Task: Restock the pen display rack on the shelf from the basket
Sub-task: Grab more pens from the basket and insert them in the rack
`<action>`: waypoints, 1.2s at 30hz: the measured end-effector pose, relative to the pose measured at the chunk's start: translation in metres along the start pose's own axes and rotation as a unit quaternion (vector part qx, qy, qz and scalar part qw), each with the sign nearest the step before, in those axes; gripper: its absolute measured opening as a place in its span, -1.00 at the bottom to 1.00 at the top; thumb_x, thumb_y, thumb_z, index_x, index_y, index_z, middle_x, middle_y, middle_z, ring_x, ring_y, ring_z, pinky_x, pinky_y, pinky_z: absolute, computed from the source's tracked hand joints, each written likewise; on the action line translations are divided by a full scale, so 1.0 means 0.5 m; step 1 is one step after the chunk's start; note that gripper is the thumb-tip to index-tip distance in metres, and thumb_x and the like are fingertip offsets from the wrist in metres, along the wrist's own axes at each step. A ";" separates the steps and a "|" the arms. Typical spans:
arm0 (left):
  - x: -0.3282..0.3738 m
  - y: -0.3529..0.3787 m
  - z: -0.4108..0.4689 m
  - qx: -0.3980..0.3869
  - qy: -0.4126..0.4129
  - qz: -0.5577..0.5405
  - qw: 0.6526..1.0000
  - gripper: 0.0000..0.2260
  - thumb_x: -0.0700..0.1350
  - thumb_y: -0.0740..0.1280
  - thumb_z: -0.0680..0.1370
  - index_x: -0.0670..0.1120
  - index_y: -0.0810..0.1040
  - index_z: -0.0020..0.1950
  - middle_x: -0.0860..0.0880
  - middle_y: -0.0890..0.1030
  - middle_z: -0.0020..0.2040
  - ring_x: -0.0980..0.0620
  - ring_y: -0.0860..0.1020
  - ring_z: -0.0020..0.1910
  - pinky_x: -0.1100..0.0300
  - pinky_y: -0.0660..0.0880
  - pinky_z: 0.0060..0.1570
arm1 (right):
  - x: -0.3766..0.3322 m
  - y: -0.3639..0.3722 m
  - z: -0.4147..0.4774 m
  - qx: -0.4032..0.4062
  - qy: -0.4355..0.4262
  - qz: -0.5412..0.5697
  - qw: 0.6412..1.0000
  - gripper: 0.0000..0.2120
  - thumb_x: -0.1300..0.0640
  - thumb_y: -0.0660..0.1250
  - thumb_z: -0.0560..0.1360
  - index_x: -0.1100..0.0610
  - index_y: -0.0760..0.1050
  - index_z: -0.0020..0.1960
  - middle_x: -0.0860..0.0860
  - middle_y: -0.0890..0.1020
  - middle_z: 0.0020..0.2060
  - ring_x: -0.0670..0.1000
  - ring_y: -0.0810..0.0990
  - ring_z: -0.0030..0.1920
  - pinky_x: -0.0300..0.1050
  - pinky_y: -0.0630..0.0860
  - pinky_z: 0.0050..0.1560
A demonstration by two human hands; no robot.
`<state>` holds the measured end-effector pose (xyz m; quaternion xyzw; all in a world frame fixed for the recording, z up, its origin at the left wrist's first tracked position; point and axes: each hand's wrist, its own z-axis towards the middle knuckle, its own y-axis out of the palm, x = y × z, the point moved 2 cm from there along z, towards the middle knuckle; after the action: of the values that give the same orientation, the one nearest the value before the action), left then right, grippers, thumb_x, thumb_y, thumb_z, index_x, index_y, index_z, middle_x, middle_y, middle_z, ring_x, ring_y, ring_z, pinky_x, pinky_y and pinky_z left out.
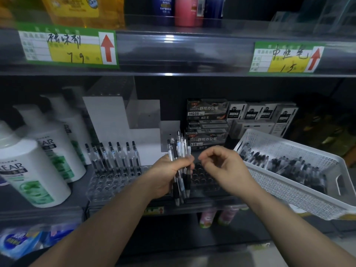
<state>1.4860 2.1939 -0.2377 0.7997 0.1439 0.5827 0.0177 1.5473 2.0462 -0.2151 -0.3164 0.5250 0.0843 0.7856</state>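
A clear pen display rack (pixel 107 185) with rows of holes sits on the shelf. Several pens (pixel 115 157) stand upright in its back row. My left hand (pixel 165 174) grips a bunch of clear black-ink pens (pixel 180 162), held upright over the rack's right half. My right hand (pixel 221 166) hovers just to the right of the bunch, its fingers loosely curled and holding nothing. A white perforated basket (pixel 300 197) with many more pens (pixel 289 166) lies tilted on the shelf at the right.
White shampoo bottles (pixel 32 170) stand left of the rack. Boxes of pens (pixel 207 122) are stacked behind the rack and basket. A white stepped divider (pixel 123 116) stands at the back. An upper shelf edge carries price labels (pixel 67 47).
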 end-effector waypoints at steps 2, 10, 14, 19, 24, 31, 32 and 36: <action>-0.006 0.008 -0.001 -0.021 0.014 -0.002 1.000 -0.90 -0.18 0.36 0.56 -0.21 0.54 0.00 -0.07 0.62 -0.24 0.02 0.64 -0.26 0.17 0.60 -0.28 | -0.005 -0.002 0.006 0.012 0.004 0.036 0.999 -0.83 0.35 0.35 0.48 0.09 0.58 -0.12 0.08 0.58 -0.27 -0.03 0.48 -0.28 -0.30 0.48 -0.25; -0.032 0.031 0.008 -0.009 0.076 0.151 0.986 -0.75 -0.32 0.35 0.50 0.03 0.62 -0.01 -0.03 0.64 -0.28 0.01 0.59 -0.32 0.10 0.52 -0.22 | -0.005 0.019 0.012 0.032 0.040 0.034 0.998 -0.80 0.22 0.48 0.42 0.08 0.63 0.03 -0.06 0.52 -0.38 -0.14 0.48 -0.40 -0.22 0.54 -0.24; -0.040 0.029 0.012 -0.027 0.079 0.187 0.979 -0.79 -0.26 0.34 0.54 0.04 0.59 0.05 0.11 0.64 -0.21 0.10 0.60 -0.22 0.15 0.52 -0.13 | 0.003 0.023 0.017 0.021 0.068 -0.018 0.997 -0.77 0.17 0.51 0.39 0.04 0.62 0.03 -0.12 0.51 -0.37 -0.12 0.47 -0.35 -0.15 0.54 -0.17; -0.035 0.036 0.001 -0.054 0.084 0.173 0.980 -0.84 -0.26 0.34 0.56 0.02 0.56 -0.04 0.19 0.62 -0.38 0.23 0.56 -0.31 0.20 0.46 -0.12 | 0.013 0.016 0.022 0.018 0.120 0.094 0.988 -0.84 0.31 0.50 0.37 0.12 0.59 -0.13 0.05 0.50 -0.34 0.04 0.45 -0.32 0.05 0.56 -0.09; -0.034 0.043 -0.003 -0.070 0.090 0.172 0.978 -0.80 -0.29 0.33 0.55 0.03 0.56 -0.03 0.20 0.61 -0.40 0.28 0.55 -0.35 0.30 0.46 -0.19 | 0.017 0.018 0.016 -0.002 0.153 0.114 0.982 -0.85 0.30 0.51 0.37 0.21 0.58 -0.11 0.03 0.48 -0.39 0.07 0.47 -0.29 0.07 0.56 -0.07; -0.038 0.044 -0.008 -0.096 0.079 0.127 0.984 -0.90 -0.19 0.44 0.49 -0.02 0.55 -0.14 0.11 0.60 -0.36 0.15 0.55 -0.34 0.28 0.47 -0.27 | 0.016 0.013 0.019 -0.028 0.170 0.125 0.977 -0.88 0.34 0.38 0.43 0.16 0.51 -0.21 0.15 0.48 -0.26 0.07 0.44 -0.24 -0.07 0.41 -0.19; -0.037 0.045 -0.008 -0.097 0.079 0.115 0.985 -0.90 -0.19 0.43 0.49 -0.03 0.55 -0.14 0.11 0.60 -0.36 0.15 0.55 -0.34 0.29 0.47 -0.28 | 0.016 0.013 0.019 -0.025 0.172 0.134 0.976 -0.89 0.34 0.35 0.44 0.17 0.51 -0.20 0.15 0.49 -0.26 0.06 0.45 -0.26 -0.09 0.41 -0.21; -0.028 0.050 -0.011 -0.079 0.059 0.060 0.993 -0.91 -0.15 0.39 0.51 -0.11 0.52 -0.17 0.04 0.59 -0.38 0.12 0.55 -0.41 0.27 0.49 -0.36 | 0.020 0.000 0.026 0.025 0.190 0.226 0.955 -0.94 0.35 0.27 0.50 0.25 0.48 -0.13 0.13 0.53 -0.32 -0.02 0.49 -0.36 -0.18 0.46 -0.30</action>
<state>1.4824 2.1654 -0.2442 0.7671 0.0503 0.6384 0.0375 1.5618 2.0517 -0.2204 -0.1801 0.7245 0.1849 0.6391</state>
